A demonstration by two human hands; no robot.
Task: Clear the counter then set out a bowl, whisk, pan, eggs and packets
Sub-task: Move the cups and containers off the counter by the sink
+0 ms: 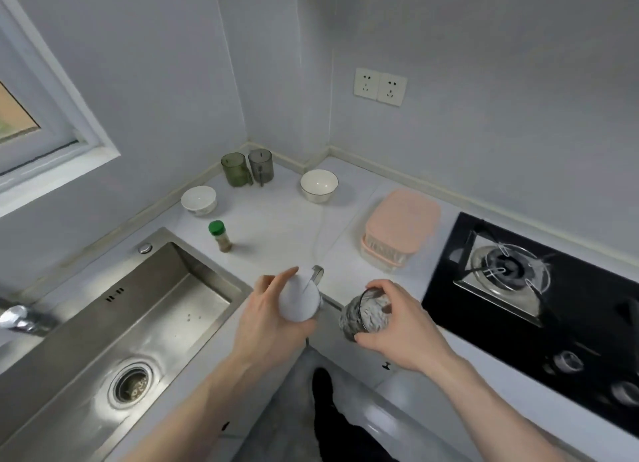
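Observation:
My left hand (pixel 268 320) grips a white mug (pixel 300 297) with a metal handle, held tilted over the counter's front edge. My right hand (pixel 403 327) grips a clear patterned glass (pixel 366 314) by its rim and side, also at the front edge. On the white counter (pixel 276 226) stand a white bowl (pixel 318 185) with a dark rim and a second white bowl (pixel 198 200) near the back. A spice jar with a green lid (pixel 220 236) stands beside the sink.
A steel sink (pixel 114 327) fills the left. A green cup (pixel 235 169) and a grey cup (pixel 261 166) stand in the back corner. A pink lidded container (pixel 401 230) sits next to the black gas hob (pixel 539 288). Wall sockets (pixel 379 86) are above.

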